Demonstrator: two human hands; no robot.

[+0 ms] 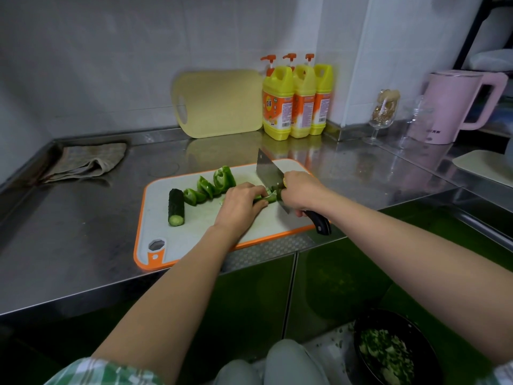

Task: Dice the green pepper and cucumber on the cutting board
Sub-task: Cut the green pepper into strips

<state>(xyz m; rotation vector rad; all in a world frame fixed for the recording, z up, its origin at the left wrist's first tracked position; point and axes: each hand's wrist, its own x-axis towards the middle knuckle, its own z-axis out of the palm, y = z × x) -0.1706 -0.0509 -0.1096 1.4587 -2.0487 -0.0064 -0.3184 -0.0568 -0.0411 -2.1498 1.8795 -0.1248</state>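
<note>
A white cutting board with an orange rim (166, 245) lies on the steel counter. On it a dark cucumber piece (176, 207) lies at the left, cut end toward me. Several bright green pepper pieces (211, 184) sit behind it. My left hand (241, 204) holds down a green pepper strip (268, 198), fingers curled over it. My right hand (301, 191) grips a cleaver (268, 170) by its black handle, the blade standing on the strip right beside my left fingertips.
A folded cloth (86, 162) lies at the back left. A yellow board (219, 102) and three yellow detergent bottles (297, 101) stand against the wall. A glass (384, 112) and pink kettle (455, 105) stand at the right. A dark bowl of chopped greens (394, 354) sits below the counter.
</note>
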